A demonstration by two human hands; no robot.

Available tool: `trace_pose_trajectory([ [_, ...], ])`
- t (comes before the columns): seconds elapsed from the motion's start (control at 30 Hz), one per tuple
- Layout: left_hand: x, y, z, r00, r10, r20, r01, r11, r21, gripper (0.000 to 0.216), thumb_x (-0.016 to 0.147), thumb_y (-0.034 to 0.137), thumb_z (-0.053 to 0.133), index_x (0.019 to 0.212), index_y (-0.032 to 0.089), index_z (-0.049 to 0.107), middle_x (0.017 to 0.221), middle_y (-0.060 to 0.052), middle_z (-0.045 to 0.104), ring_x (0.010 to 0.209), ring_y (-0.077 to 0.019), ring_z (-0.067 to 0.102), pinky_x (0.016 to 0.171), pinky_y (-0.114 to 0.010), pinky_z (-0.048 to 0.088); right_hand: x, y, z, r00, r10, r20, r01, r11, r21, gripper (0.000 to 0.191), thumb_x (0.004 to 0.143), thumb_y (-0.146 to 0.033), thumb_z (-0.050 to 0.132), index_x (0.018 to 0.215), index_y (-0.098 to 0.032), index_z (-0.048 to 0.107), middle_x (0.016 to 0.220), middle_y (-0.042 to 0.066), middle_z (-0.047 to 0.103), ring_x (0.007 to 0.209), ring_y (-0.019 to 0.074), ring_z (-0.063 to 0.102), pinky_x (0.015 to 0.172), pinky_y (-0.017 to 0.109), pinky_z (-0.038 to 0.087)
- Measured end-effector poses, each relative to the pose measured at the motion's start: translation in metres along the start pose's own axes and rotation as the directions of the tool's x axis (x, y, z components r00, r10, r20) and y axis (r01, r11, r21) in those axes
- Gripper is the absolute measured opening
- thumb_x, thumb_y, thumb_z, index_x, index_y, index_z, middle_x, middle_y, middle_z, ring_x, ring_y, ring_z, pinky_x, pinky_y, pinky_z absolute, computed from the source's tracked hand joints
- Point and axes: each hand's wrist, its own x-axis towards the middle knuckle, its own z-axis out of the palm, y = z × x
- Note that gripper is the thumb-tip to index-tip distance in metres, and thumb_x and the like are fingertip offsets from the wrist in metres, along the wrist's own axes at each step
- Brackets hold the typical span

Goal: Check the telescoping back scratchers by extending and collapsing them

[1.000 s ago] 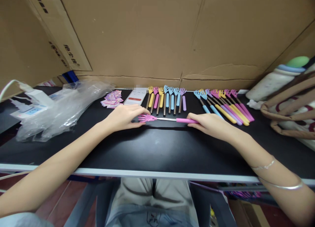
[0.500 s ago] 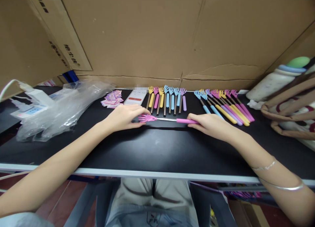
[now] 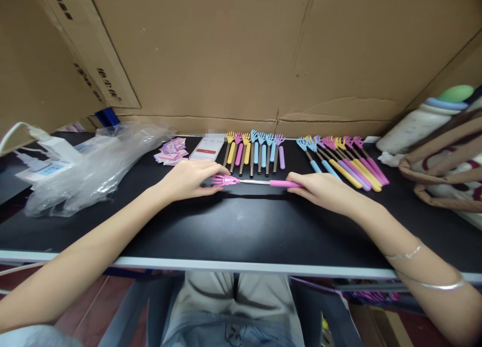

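Observation:
A pink back scratcher (image 3: pixel 280 184) with a bare metal shaft lies level between my hands, just over the black desk. My left hand (image 3: pixel 194 180) has thumb and fingers closed about its claw end, which points left. On the right, my right hand (image 3: pixel 320 189) grips the pink handle, hiding its far tip. Behind it stands a row of short back scratchers (image 3: pixel 259 151) with loose coloured sleeves among them. Beyond my right hand lies a fanned group of back scratchers (image 3: pixel 348 166) with blue, yellow, purple and pink handles.
Pink printed cards (image 3: pixel 172 151) and a phone (image 3: pixel 206 148) lie behind my left hand. Clear plastic bags (image 3: pixel 94 161) and a power strip (image 3: pixel 48 168) are at the left. A white bottle (image 3: pixel 417 123) and a brown-strapped bag (image 3: pixel 444 171) stand right. A cardboard wall (image 3: pixel 233 55) closes the back.
The pink claw end has turned slightly and now catches more light. Both hands keep their places, and the things on the desk have not moved.

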Motion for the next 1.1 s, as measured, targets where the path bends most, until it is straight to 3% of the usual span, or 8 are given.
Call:
trace_pose_trajectory([
  [0.4,-0.001,-0.001,-0.002,1.000,0.001,0.005,-0.001,1.000,-0.010,0.033,0.094,0.043,0.045,0.109,0.020,0.062,0.101,-0.005,0.069,0.087,-0.0174,0.064,0.070,-0.024,0.043,-0.001,-0.001,-0.001,1.000,-0.008,-0.015,0.007,1.000,-0.006,0.024,0.098,-0.039,0.037,0.086,-0.022,0.048,0.069,0.001,0.061,0.061,0.0176,0.059,0.055,0.025,0.029],
  [0.67,0.007,0.014,-0.003,0.985,0.014,-0.170,0.017,0.984,0.178,0.029,0.094,0.041,0.047,0.103,0.021,0.065,0.107,-0.005,0.069,0.099,-0.0209,0.061,0.082,-0.031,0.044,0.002,-0.006,0.000,0.988,-0.073,-0.139,0.059,0.993,-0.107,0.026,0.099,-0.038,0.038,0.086,-0.021,0.052,0.068,0.002,0.063,0.059,0.0167,0.058,0.054,0.024,0.028],
  [0.87,0.009,0.027,0.008,0.980,0.112,-0.166,-0.058,0.953,0.299,0.025,0.098,0.028,0.041,0.091,0.021,0.064,0.076,0.002,0.069,0.071,-0.0153,0.064,0.066,-0.028,0.039,0.007,-0.007,0.006,0.952,-0.151,-0.267,0.105,0.978,-0.179,0.029,0.099,-0.038,0.037,0.089,-0.020,0.058,0.070,0.003,0.067,0.059,0.0164,0.060,0.053,0.025,0.028],
  [1.1,0.009,0.031,0.011,0.988,0.104,-0.118,-0.064,0.951,0.302,0.020,0.096,0.034,0.047,0.087,0.020,0.058,0.070,0.003,0.067,0.060,-0.0136,0.062,0.053,-0.027,0.031,0.009,-0.009,0.007,0.950,-0.133,-0.282,0.112,0.990,-0.087,0.017,0.096,-0.032,0.047,0.089,-0.020,0.058,0.076,0.001,0.070,0.060,0.0135,0.060,0.054,0.023,0.031],
])
